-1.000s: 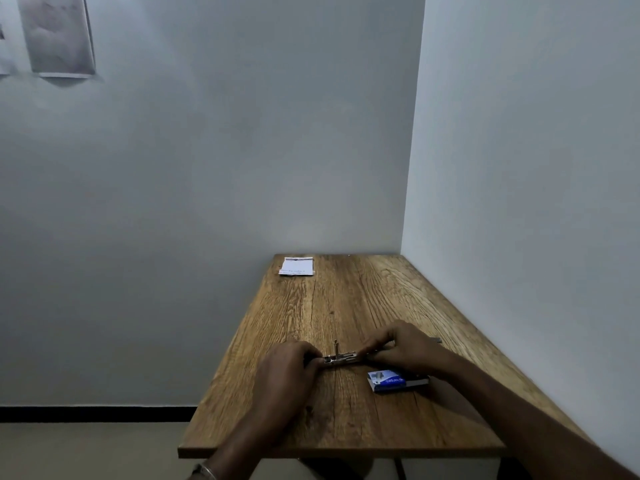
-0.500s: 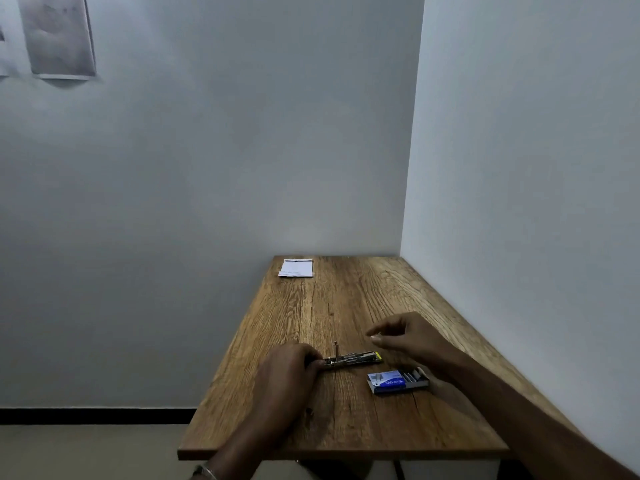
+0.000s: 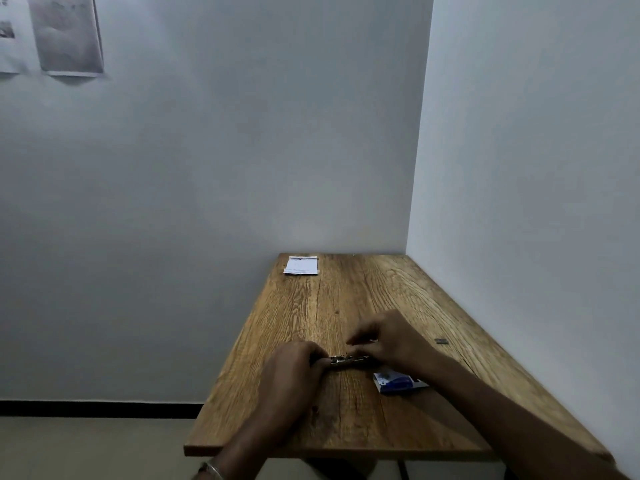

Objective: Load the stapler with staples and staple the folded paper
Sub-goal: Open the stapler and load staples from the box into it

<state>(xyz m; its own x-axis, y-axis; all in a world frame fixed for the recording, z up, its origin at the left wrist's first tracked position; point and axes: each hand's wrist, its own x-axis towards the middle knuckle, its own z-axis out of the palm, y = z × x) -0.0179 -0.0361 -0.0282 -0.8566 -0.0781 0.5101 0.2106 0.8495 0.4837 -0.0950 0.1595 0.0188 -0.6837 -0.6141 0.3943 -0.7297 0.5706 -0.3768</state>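
A slim metal stapler [image 3: 346,360] lies across the wooden table [image 3: 346,420] near its front. My left hand [image 3: 291,372] grips the stapler's left end. My right hand [image 3: 389,341] covers the right end, with the thumb and fingertips pinched down on it. What sits under those fingertips is hidden. A blue box of staples [image 3: 394,382] lies open just right of the stapler, partly under my right forearm. The folded white paper [image 3: 300,265] rests flat at the table's far left corner, well away from both hands.
A small grey metal piece [image 3: 441,340] lies on the table to the right of my right hand. Walls close the table in at the back and on the right. The left and front edges of the table drop to the floor.
My right hand, which had lifted off the stapler, has come back down onto its right end. The small upright rod seen on the stapler earlier no longer shows. My left hand stayed put.
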